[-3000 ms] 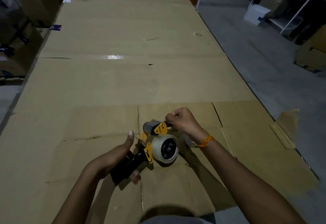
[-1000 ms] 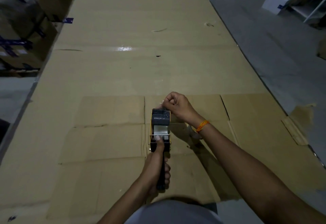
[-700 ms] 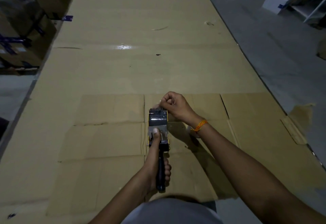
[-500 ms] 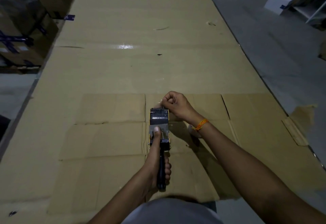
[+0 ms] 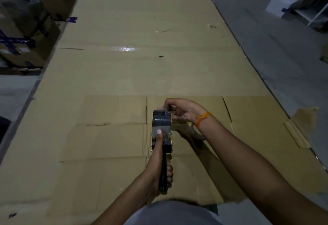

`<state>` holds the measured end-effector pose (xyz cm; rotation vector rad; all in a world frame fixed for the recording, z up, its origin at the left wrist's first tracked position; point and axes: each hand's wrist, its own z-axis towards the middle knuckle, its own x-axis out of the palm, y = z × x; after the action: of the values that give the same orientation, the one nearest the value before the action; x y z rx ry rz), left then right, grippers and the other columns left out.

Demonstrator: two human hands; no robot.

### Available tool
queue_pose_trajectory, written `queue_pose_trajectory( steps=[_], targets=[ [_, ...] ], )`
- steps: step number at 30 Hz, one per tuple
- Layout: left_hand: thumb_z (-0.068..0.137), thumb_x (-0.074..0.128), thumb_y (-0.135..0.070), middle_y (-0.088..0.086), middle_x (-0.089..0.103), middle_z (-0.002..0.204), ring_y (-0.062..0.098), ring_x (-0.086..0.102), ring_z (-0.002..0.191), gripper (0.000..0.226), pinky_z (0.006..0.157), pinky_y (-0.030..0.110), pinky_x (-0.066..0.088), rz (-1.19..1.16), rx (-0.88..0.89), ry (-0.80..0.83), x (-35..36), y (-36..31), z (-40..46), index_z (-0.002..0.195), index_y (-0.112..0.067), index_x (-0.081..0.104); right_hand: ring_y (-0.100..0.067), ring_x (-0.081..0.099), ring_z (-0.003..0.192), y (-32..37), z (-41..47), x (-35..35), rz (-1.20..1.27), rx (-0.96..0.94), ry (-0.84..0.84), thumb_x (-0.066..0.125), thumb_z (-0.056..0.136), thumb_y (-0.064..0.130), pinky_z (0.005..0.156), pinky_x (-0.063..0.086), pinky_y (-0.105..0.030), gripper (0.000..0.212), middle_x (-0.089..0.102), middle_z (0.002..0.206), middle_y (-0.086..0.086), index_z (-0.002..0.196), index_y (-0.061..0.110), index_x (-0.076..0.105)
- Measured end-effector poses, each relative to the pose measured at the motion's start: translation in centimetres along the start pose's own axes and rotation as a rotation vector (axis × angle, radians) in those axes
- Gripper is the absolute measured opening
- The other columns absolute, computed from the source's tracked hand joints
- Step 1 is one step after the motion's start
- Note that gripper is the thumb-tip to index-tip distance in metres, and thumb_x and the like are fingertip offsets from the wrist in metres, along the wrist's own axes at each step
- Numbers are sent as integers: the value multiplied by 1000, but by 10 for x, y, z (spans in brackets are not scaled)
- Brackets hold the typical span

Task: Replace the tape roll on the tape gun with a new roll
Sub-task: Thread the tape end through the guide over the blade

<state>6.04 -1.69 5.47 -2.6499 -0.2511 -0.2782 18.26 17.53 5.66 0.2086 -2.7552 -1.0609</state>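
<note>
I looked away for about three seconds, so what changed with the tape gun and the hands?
The tape gun was turned from side-on to pointing straight away. The left hand shifted its thumb up onto the frame. The right hand stayed pinching the tape at the front end, and the left kept the handle.

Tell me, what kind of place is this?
Probably a packing warehouse. Flattened cardboard covers the work surface, taped boxes are stacked at the left, and the left hand holds a tape gun.
</note>
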Motion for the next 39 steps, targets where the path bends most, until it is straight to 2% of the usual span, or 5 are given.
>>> queue_pose_trajectory(
  steps=[15,23,27,31,39],
  targets=[
    [59,35,-110,5,30,59,16,27,47,87,48,23,23,-35,8,-2,-2,-2,1,60,-22,35,-32,82,69,12,5,20,248,195,93,40,98,-18,60,68,-44,34,77,110,-11,125,1,52],
    [60,37,-109,4,31,57,16,28,47,89,49,24,24,-33,29,-1,-2,-1,4,64,-20,39,-32,64,138,16,12,21,259,164,-1,33,100,-20,82,66,-47,39,81,92,-13,119,4,57],
    [63,33,-107,5,30,55,17,28,44,88,46,24,25,-15,51,-1,-2,2,6,61,-20,37,-27,69,132,6,28,19,246,142,-73,31,106,-11,69,56,-34,33,83,79,-7,111,8,57],
    [63,31,-107,5,28,58,17,26,46,87,45,22,23,-32,50,14,-7,-2,7,58,-20,35,-11,61,42,-3,17,17,221,38,-114,40,108,-2,41,50,-21,21,76,107,-6,118,7,57],
    [68,46,-103,1,33,48,13,33,30,89,36,16,29,-298,-39,229,-25,-13,13,58,-15,40,-20,71,89,-47,-30,-7,-112,-347,-351,63,107,35,73,60,-29,35,76,111,-7,114,2,69]
  ],
)
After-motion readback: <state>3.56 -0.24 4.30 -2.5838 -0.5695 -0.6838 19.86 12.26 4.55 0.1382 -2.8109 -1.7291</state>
